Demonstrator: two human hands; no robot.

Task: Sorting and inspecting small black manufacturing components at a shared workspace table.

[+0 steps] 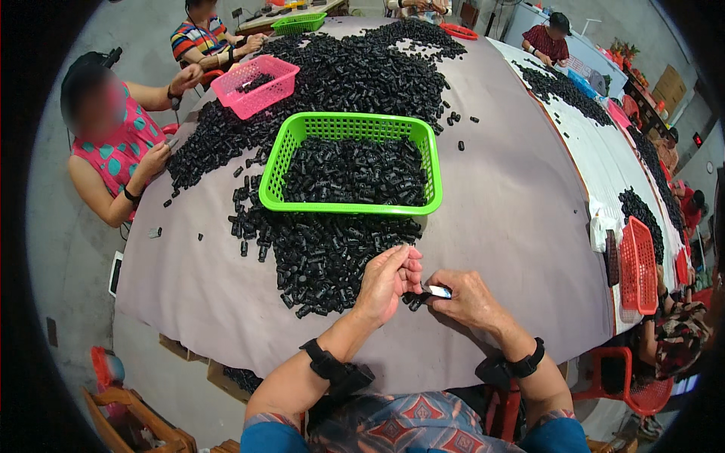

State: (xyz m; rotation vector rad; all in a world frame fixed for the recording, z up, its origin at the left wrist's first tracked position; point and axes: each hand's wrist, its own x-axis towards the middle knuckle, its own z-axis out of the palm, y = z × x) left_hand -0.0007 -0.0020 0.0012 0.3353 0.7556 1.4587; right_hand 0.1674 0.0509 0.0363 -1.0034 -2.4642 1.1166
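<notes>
Small black cylindrical plastic pieces (325,260) lie heaped on the table before me. At the right edge of this heap is my left hand (387,283), palm turned inward and fingers curled together; whatever they may hold is too small to make out. My right hand (467,300) is closed around a small flat white tool with a bluish edge (438,291), which points toward the left fingers. A few black pieces (413,300) sit beneath the tool, between the hands. Beyond the heap stands a bright green plastic basket (349,207), filled with the same black pieces.
A pink basket (260,98) rests among a larger black heap (362,75) farther back. Co-workers sit along the left side and across at other tables. A red basket (639,264) stands at right. A lone small clear-grey piece (155,232) lies near the left edge.
</notes>
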